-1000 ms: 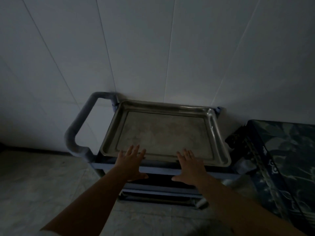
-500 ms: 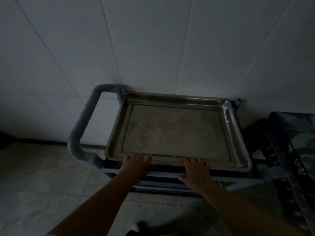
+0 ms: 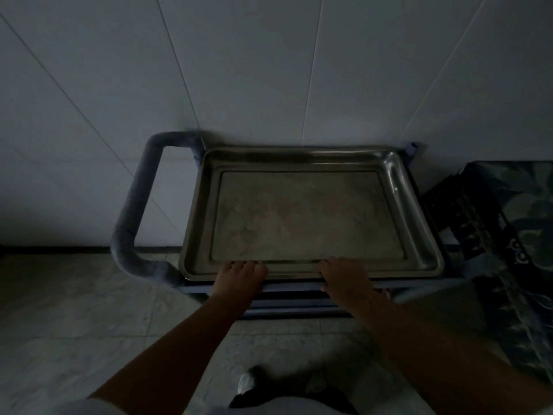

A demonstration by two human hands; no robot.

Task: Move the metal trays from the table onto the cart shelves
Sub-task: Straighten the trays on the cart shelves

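One metal tray (image 3: 308,211) on cart (image 3: 140,205) top; left hand (image 3: 239,280), right hand (image 3: 344,278) fingers curled over near rim.

Both hands draw back toward the near edge of the metal tray (image 3: 308,217). A second ago the fingers lay flat on its floor; now the left hand (image 3: 239,278) and right hand (image 3: 344,278) curl over the near rim — fingertips just touching it. A shoe (image 3: 246,383) comes into view below.
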